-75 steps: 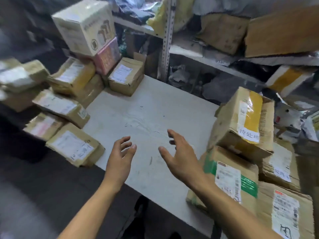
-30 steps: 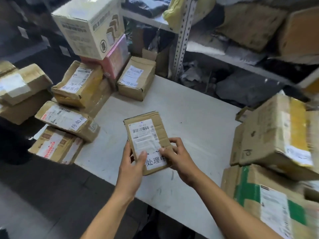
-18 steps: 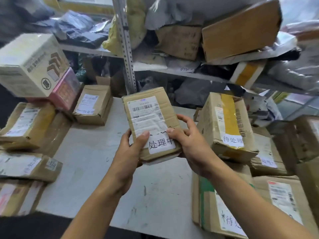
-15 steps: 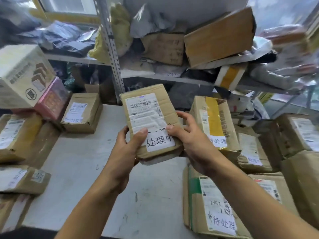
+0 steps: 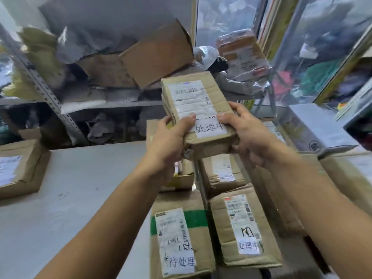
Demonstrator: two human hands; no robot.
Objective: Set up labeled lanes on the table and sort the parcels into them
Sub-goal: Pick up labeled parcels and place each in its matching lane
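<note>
Above the table — both hands grip one labelled parcel.

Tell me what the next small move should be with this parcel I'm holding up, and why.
Probably lower the held parcel toward the box at lower right. Its handwritten tag reads 处理中, and that box carries the same tag, while the green-taped box beside it reads 待处理. Both the left hand and the right hand grip it in the air, over the right-side stack.

labelled cardboard parcel aloft, seemingly tilted
</note>
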